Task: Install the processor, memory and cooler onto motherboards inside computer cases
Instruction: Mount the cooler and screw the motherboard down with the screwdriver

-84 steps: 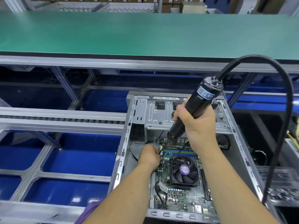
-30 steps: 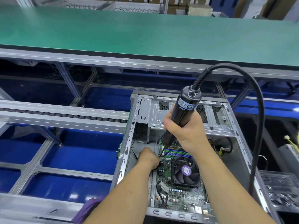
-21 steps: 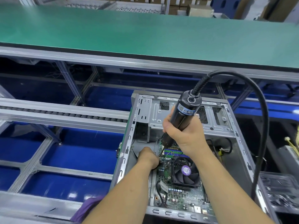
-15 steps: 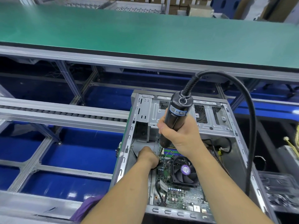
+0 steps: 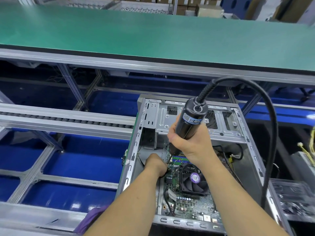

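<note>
Black plastic filled the right hand (image 5: 190,143), whose fingers wrapped the barrel of a corded electric screwdriver (image 5: 189,123), tilted so its bit angled down toward the far-left corner of the cooler (image 5: 192,180). That cooler sat on the motherboard (image 5: 187,205) inside the open computer case (image 5: 238,169), with memory sticks (image 5: 178,159) just beyond it. The left hand (image 5: 156,165) was curled beside the bit, probably steadying a screw or the tip so it would not slip onto the board. Whether it actually pinched anything could not be told, since its fingers were turned away. The screw itself was hidden, and any processor lay unseen under the fan.
</note>
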Available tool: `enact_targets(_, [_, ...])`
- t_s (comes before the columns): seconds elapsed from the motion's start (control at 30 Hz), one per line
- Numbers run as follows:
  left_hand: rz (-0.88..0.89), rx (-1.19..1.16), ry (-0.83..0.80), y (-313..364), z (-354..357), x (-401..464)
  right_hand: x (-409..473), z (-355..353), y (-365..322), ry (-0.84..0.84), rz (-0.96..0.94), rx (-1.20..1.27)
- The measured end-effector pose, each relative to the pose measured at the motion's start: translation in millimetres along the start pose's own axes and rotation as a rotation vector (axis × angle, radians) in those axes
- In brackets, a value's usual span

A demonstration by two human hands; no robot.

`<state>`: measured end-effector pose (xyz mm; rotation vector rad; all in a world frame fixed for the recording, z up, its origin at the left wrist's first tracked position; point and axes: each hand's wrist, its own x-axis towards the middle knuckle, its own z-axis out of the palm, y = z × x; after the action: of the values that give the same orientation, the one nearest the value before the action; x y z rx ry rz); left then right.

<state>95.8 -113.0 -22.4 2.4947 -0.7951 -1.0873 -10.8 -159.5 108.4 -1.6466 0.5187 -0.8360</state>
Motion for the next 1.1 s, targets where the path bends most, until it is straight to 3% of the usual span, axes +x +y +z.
enact_targets(0.07, [-0.002, -0.023, -0.072, -3, 0, -1, 0, 4, -1, -0.023, 0.001, -0.021])
enact_targets(0.13, [-0.046, -0.214, -0.018, -5, 3, 0, 2, 4, -2, -0.018, 0.003, -0.004])
enact_targets(0.23, [-0.071, -0.088, -0.043, -6, 6, 2, 6, 0, -6, 0.015, -0.007, 0.041])
enact_targets(0.43, [-0.104, -0.165, -0.088, -1, 2, -3, 6, -5, -8, 0.119, 0.008, 0.067])
enact_targets(1.1, [-0.096, -0.167, -0.143, 1, -4, -12, 4, -6, -23, 0.164, -0.022, 0.108])
